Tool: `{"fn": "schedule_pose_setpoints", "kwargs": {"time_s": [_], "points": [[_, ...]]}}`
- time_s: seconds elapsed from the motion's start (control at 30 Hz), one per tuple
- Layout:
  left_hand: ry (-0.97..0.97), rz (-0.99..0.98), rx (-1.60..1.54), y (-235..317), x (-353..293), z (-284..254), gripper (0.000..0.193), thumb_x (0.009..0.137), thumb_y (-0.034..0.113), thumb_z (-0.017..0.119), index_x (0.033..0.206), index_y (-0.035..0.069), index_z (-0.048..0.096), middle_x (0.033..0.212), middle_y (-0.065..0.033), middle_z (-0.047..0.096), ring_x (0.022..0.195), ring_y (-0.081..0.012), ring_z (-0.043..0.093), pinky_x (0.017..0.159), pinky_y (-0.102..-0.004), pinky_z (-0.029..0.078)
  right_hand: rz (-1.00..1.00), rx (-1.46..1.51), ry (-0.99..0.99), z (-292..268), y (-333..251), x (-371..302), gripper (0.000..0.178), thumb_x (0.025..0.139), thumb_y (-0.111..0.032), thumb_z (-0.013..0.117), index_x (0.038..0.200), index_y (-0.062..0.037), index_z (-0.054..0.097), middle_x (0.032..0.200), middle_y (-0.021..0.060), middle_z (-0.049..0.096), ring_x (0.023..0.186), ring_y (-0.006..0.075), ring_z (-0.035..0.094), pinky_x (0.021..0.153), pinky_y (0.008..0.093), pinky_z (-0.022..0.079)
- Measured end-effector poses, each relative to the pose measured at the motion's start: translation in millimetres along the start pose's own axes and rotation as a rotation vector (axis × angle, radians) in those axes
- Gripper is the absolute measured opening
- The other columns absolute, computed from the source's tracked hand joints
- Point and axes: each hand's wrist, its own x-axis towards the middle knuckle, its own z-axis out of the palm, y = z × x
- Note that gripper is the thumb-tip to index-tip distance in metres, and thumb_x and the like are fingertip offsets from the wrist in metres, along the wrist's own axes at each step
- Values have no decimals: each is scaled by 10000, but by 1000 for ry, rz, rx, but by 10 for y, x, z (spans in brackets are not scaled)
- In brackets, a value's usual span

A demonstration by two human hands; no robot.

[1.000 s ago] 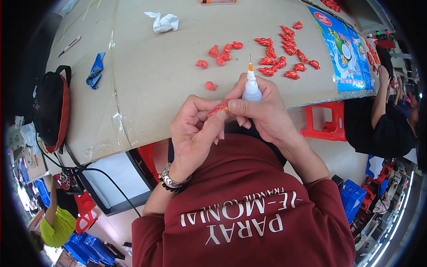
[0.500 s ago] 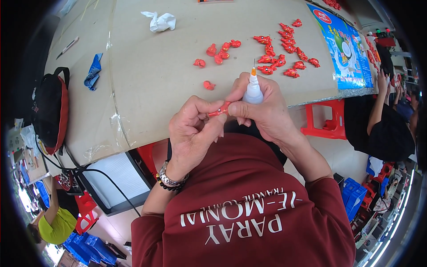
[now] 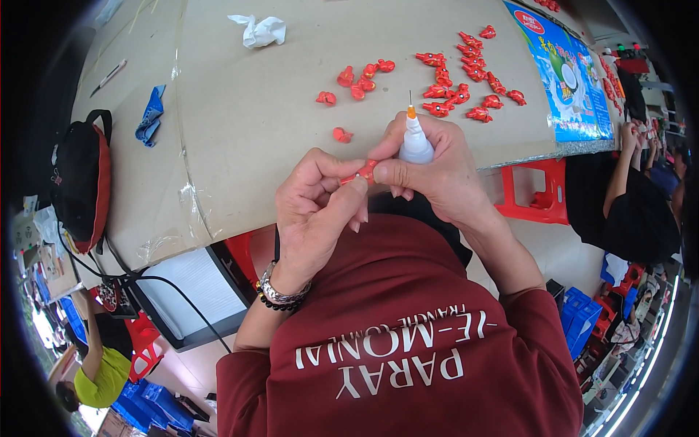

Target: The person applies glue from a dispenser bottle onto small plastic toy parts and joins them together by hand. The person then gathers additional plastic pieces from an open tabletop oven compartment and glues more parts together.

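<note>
Between the fingertips of both hands is a small red figurine (image 3: pixel 360 175), held just off the table's near edge. My left hand (image 3: pixel 313 200) pinches one end of it with thumb and forefinger. My right hand (image 3: pixel 435 164) grips the other end and also carries a white glue bottle (image 3: pixel 416 143) with an orange collar and a thin needle tip pointing up. Fingers cover much of the figurine. On the table beyond, a lone red piece (image 3: pixel 342 135) lies nearest, and a small cluster of red pieces (image 3: pixel 362 84) sits behind it. Several finished-looking red figurines (image 3: pixel 459 95) lie in rows farther right.
The covered table (image 3: pixel 240 131) carries a crumpled tissue (image 3: pixel 258 32), a pen (image 3: pixel 108 78), a blue wrapper (image 3: pixel 151 116) and a black-and-red bag (image 3: pixel 84 186). A blue printed sheet (image 3: pixel 566 80) lies at right. Red stools (image 3: pixel 535 193) stand below; other people work on both sides.
The figurine has tilted slightly between my fingers, and my left hand has shifted up a little. The bottle stays in my right hand.
</note>
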Motion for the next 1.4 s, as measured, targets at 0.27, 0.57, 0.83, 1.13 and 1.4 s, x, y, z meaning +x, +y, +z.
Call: {"fn": "schedule_pose_setpoints", "kwargs": {"time_s": [0.27, 0.57, 0.83, 1.13, 1.4], "points": [[5, 1, 16, -10, 2, 0, 76, 941, -3, 573, 1018, 0, 576, 745, -43, 636, 598, -45, 574, 507, -183, 455, -23, -14, -4, 17, 5, -1, 121, 800, -18, 742, 874, 13, 651, 708, 41, 640, 549, 69, 584, 464, 202, 456], [12, 3, 1, -38, 2, 5, 72, 934, -13, 571, 1004, -3, 577, 728, -38, 631, 586, -47, 571, 502, -186, 456, 2, -7, 15, 24, 15, -16, 129, 796, -13, 746, 860, 19, 639, 706, 45, 637, 538, 75, 582, 460, 204, 457], [23, 18, 20, -45, 4, 16, 84, 923, -22, 583, 1005, -3, 580, 733, -34, 633, 581, -43, 568, 496, -187, 456, -22, -30, -3, 19, 22, -6, 128, 793, 3, 741, 870, 26, 641, 740, 50, 643, 585, 76, 591, 500, 213, 483], [82, 349, 507, -65, 63, -9, 168, 874, -57, 646, 1023, -10, 585, 828, -64, 698, 661, -59, 637, 533, -203, 500, -77, -128, 44, 14, -140, -53, 128, 817, -29, 748, 899, -3, 653, 807, 40, 664, 758, 77, 618, 653, 235, 527], [155, 244, 546, -30, 37, 31, 221, 861, -27, 692, 1061, -5, 603, 876, -97, 724, 627, -65, 640, 527, -203, 505, -390, -340, 67, 4, 17, -71, 164, 782, -15, 770, 905, -4, 662, 835, 61, 672, 741, 122, 645, 656, 249, 518]]}}
